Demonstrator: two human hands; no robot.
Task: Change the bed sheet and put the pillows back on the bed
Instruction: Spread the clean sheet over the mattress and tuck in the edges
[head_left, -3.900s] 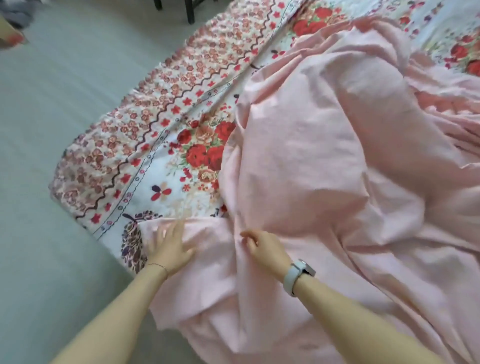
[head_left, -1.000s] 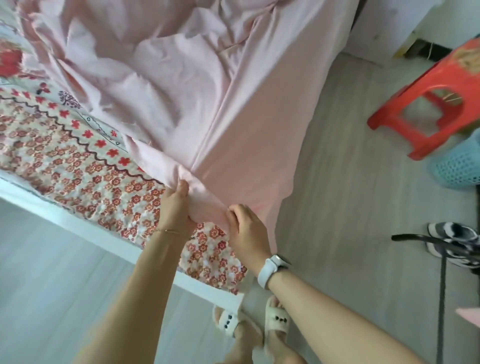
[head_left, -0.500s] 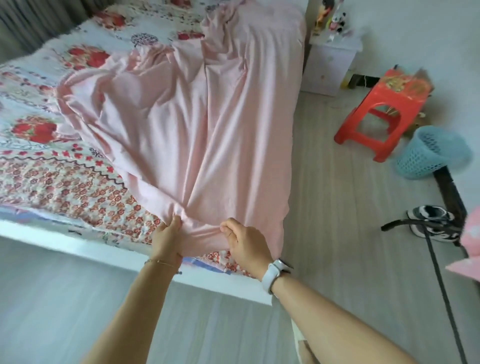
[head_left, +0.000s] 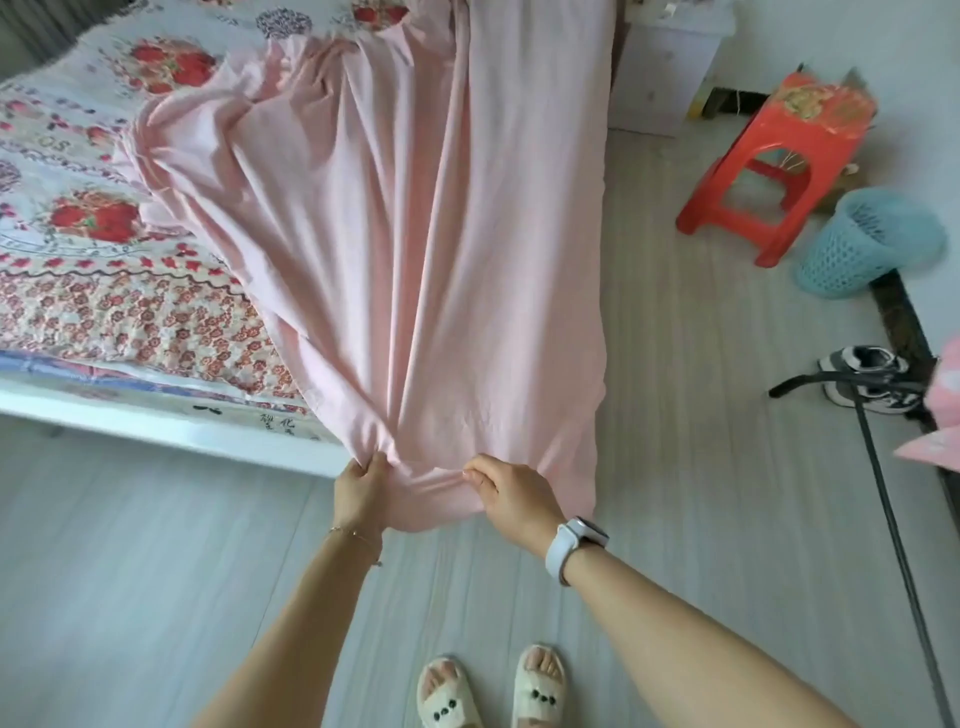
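A plain pale pink sheet (head_left: 426, 234) overlies a white bed cover (head_left: 104, 218) printed with red flowers at nine o'clock. At two o'clock: a red stool (head_left: 779, 156) and turquoise basket (head_left: 862, 244).

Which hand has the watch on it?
The right hand, with a white watch on its wrist. The left hand only has a thin bracelet.

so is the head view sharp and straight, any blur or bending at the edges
Head view: the pink sheet and both hands are sharp in soft, even daylight; wide-angle bending curves the bed frame and floorboards; only the pink object at the right edge looks blurred.
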